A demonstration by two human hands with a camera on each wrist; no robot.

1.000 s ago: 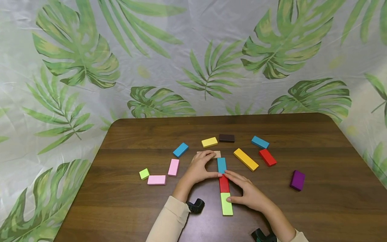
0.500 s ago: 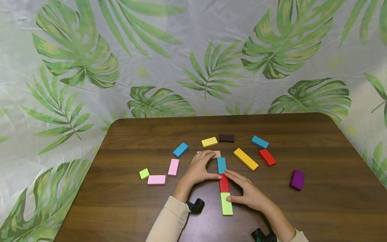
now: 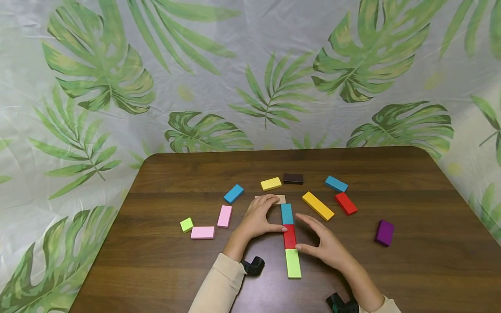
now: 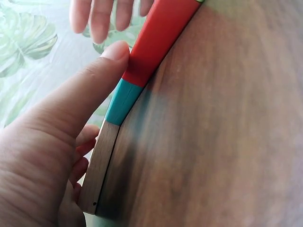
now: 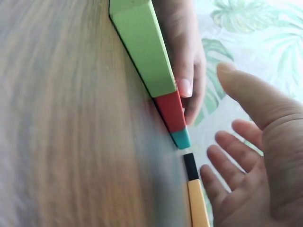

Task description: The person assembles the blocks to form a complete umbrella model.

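Note:
In the head view a teal block (image 3: pixel 287 214), a red block (image 3: pixel 289 237) and a light green block (image 3: pixel 293 264) lie flat end to end in a straight column. A plain wooden block (image 3: pixel 281 199) lies crosswise at the teal block's far end, partly hidden by my left hand (image 3: pixel 254 221). The left thumb rests at the red block's edge, and the other fingers reach to the wooden block, shown in the left wrist view behind its side (image 4: pixel 100 165). My right hand (image 3: pixel 328 250) hovers just right of the column, its fingers spread and holding nothing.
Two pink blocks (image 3: pixel 202 233), a small green block (image 3: pixel 186 224) and a blue block (image 3: pixel 233 194) lie left. Yellow (image 3: pixel 271 184) and black (image 3: pixel 293 178) blocks lie behind. Orange (image 3: pixel 318 206), blue (image 3: pixel 336 184), red (image 3: pixel 346 203) and purple (image 3: pixel 385 233) blocks lie right.
My right hand has drawn off the column, its thumb leaving the light green block and shifting slightly farther up the table. The left hand and the blocks stay put.

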